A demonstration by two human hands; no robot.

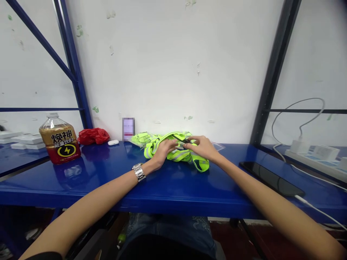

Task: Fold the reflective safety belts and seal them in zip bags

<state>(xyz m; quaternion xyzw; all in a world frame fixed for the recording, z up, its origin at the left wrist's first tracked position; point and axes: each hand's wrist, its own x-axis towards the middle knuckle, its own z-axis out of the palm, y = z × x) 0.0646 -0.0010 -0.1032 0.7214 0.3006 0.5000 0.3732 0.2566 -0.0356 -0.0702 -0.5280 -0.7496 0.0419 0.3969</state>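
A bunched fluorescent yellow-green reflective vest [179,156] with grey strips lies on the blue table, against the wall side. My left hand [164,148], below a silver wristwatch [139,172], is closed on the vest's near-left part, its fingertips partly hidden by the fabric. From the right, my right hand [202,145] pinches a dark edge or strip at the top of the vest. Whether that dark part belongs to the vest, I cannot tell. One loose corner of the vest hangs toward me under the right hand.
On the left stand a large drink bottle [60,141], a red plastic bag [93,136] and a small white case [113,142]. A propped phone [128,129] leans at the wall. To the right lie a black phone [271,177] with a white cable and a power strip [311,161] with chargers.
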